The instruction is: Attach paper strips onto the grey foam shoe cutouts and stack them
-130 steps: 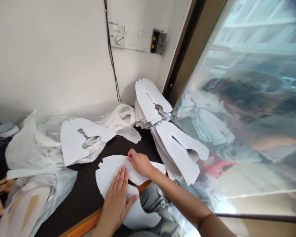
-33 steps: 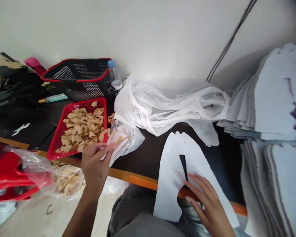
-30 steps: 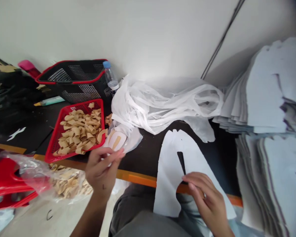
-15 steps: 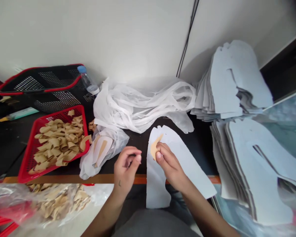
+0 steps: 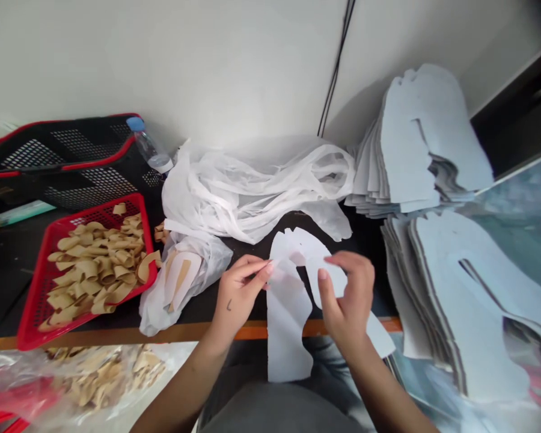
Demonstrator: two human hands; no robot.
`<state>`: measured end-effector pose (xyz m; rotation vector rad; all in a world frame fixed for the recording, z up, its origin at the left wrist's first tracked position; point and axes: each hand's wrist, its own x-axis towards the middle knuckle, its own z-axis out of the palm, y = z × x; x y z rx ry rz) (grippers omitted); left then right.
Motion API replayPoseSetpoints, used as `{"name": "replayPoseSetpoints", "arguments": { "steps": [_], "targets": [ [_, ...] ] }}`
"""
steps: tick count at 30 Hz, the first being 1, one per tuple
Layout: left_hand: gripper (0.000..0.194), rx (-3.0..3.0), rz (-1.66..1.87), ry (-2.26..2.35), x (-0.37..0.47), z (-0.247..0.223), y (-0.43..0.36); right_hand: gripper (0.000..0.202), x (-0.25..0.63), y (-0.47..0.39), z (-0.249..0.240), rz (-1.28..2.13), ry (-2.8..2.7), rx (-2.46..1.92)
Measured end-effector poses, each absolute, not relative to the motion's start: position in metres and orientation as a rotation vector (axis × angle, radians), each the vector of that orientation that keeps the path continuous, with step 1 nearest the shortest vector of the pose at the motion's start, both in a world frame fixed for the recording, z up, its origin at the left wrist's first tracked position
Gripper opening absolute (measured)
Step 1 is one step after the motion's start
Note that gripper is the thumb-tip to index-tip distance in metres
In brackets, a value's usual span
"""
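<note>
A dark worktop (image 5: 247, 300) with an orange front edge runs along a plain pale wall. At its front edge, near six o'clock, lies a white cut-out sheet (image 5: 288, 313), its lower end hanging over the edge toward the person's lap. The left hand (image 5: 237, 294) pinches the sheet's left edge between thumb and fingertips. The right hand (image 5: 349, 291) hovers over the sheet's upper right with its fingers curled in; whether it grips anything I cannot tell.

At nine o'clock from the sheet sits a clear bag (image 5: 184, 276) with tan strips inside, and beyond it a red tray (image 5: 31, 319) heaped with tan curled pieces. At twelve o'clock lies a crumpled white plastic heap (image 5: 252, 192). At two and three o'clock stand two stacks of grey cut-outs (image 5: 415, 150).

The sheet looks thin and is held only at one edge, so it could crease or slide off the overhanging edge. The leaning stacks nearby could be nudged by the right forearm and fan out.
</note>
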<state>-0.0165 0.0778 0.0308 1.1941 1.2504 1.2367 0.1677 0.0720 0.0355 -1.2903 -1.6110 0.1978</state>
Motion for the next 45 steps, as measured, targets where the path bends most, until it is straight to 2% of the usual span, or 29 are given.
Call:
{"name": "replayPoseSetpoints", "arguments": {
  "steps": [2, 6, 11, 19, 45],
  "targets": [
    [0.028, 1.02, 1.186, 1.163, -0.011, 0.024, 0.076, 0.01, 0.16, 0.067, 0.034, 0.165, -1.745, -1.247],
    [0.036, 0.786, 1.061, 1.104, -0.009, 0.018, 0.075, 0.022, 0.147, 0.071, 0.028, 0.279, -1.875, -1.209],
    [0.044, 0.809, 0.988, 1.097, -0.021, 0.021, 0.076, 0.025, 0.149, 0.082, 0.02, 0.378, -1.924, -1.148],
    [0.029, 1.016, 0.988, 1.141, -0.032, 0.027, 0.077, 0.026, 0.151, 0.084, 0.019, 0.488, -1.958, -1.102],
    [0.022, 1.039, 0.993, 1.114, -0.033, 0.029, 0.069, 0.027, 0.151, 0.08, 0.014, 0.63, -1.94, -1.11]
  ]
}}
